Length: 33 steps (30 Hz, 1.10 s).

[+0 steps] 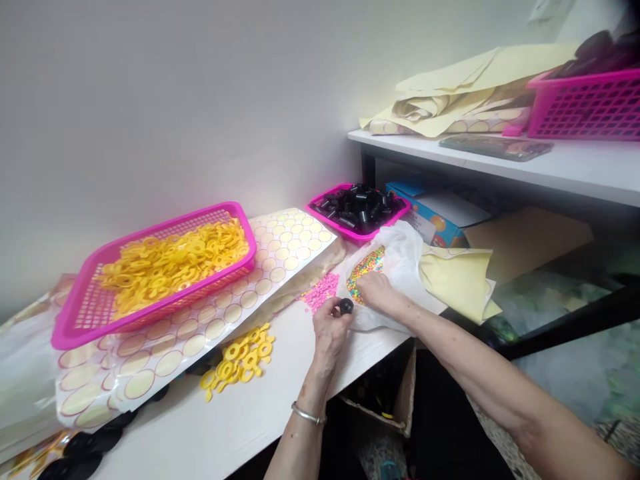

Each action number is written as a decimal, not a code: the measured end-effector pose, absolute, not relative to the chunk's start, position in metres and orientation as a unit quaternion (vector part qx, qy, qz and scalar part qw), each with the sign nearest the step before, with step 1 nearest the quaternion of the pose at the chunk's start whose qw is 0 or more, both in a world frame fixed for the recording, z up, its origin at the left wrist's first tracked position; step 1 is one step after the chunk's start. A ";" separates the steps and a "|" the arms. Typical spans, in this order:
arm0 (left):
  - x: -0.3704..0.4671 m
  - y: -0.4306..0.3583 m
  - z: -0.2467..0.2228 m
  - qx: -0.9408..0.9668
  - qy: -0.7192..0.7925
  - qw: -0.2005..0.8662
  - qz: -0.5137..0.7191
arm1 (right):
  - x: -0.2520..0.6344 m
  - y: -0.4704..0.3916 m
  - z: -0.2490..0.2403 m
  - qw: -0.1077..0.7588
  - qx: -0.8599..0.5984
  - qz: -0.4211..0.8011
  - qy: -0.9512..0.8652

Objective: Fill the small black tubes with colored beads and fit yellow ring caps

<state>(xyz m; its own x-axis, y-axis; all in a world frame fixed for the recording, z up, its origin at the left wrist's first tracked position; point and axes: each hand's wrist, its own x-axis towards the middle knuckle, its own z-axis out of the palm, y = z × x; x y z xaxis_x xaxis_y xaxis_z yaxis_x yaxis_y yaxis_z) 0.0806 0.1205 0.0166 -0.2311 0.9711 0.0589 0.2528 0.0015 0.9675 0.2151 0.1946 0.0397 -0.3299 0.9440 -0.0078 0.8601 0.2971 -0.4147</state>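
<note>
My left hand point(330, 328) is closed round a small black cylindrical part point(346, 306), whose round end faces up. My right hand point(376, 291) reaches into a white plastic bag point(405, 257) of small multicoloured beads point(367, 264). Its fingers are curled down at the beads, and whatever they hold is hidden. Between the bag and my left hand lies a spread of small pink pieces point(323, 291). A loose pile of yellow ring-shaped pieces with tabs point(245, 357) rests on the white table to the left of my left hand.
A pink basket point(245, 233) of yellow pieces stands on sticker sheets point(290, 240) at left. Behind the bag is a pink basket point(310, 206) of black parts. A white shelf point(575, 170) overhangs the right side. Below the table edge sits an open carton point(407, 393).
</note>
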 end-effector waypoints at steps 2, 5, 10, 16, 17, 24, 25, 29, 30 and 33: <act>0.081 0.121 0.016 0.498 0.613 0.361 0.496 | 0.210 0.200 0.035 0.138 -0.560 0.190 -0.795; 0.082 0.125 0.017 0.492 0.614 0.358 0.502 | 0.213 0.205 0.033 0.185 -0.548 0.224 -0.785; 0.087 0.135 0.017 0.511 0.591 0.362 0.509 | 0.231 0.198 0.034 0.290 -0.515 0.315 -0.742; 0.096 0.142 0.013 0.571 0.581 0.311 0.489 | 0.238 0.186 0.044 0.416 -0.397 0.439 -0.690; 0.096 0.142 0.013 0.575 0.581 0.308 0.487 | 0.238 0.185 0.047 0.405 -0.393 0.413 -0.715; 0.096 0.137 0.018 0.589 0.580 0.298 0.477 | 0.226 0.169 0.074 0.174 -0.399 0.078 -0.897; 0.096 0.137 0.018 0.587 0.581 0.298 0.478 | 0.222 0.166 0.078 0.145 -0.389 0.051 -0.908; 0.097 0.138 0.013 0.583 0.577 0.300 0.487 | 0.217 0.161 0.083 0.105 -0.366 0.000 -0.925; 0.097 0.138 0.012 0.585 0.572 0.303 0.487 | 0.218 0.163 0.081 0.113 -0.377 -0.001 -0.919; 0.096 0.138 0.008 0.581 0.560 0.321 0.496 | 0.228 0.173 0.068 0.157 -0.437 0.026 -0.885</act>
<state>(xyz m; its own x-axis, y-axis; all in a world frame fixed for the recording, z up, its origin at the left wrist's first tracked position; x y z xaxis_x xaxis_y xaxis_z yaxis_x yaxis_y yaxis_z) 0.0965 0.1382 0.0076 -0.1192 0.9688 0.2172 0.3312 -0.1674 0.9286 0.2280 0.1734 0.0679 -0.5692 0.7815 0.2555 0.7652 0.6172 -0.1830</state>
